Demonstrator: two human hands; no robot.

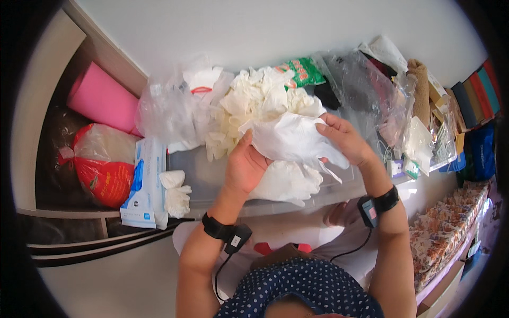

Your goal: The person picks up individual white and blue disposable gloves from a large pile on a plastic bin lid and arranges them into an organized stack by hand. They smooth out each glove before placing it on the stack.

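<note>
Between my two hands a white disposable glove point(294, 135) is spread out above a translucent plastic bin lid point(195, 171). My left hand point(246, 167) grips its left edge, thumb up, palm turned towards me. The fingers and thumb of my right hand point(342, 137) pinch its upper right part. Limp glove fingers hang below on the right. Just beneath, more white gloves point(282, 183) lie flat near the lid's front edge. Behind the held glove rises a loose heap of cream-white gloves point(258, 93).
Left stand a glove box point(145, 183), a small bundle of gloves point(175, 192), a red and clear plastic bag point(105, 167) and a pink roll point(103, 99). Clear plastic bags point(171, 107), a green packet point(304, 71) and a tray of small items point(441, 159) lie behind and right.
</note>
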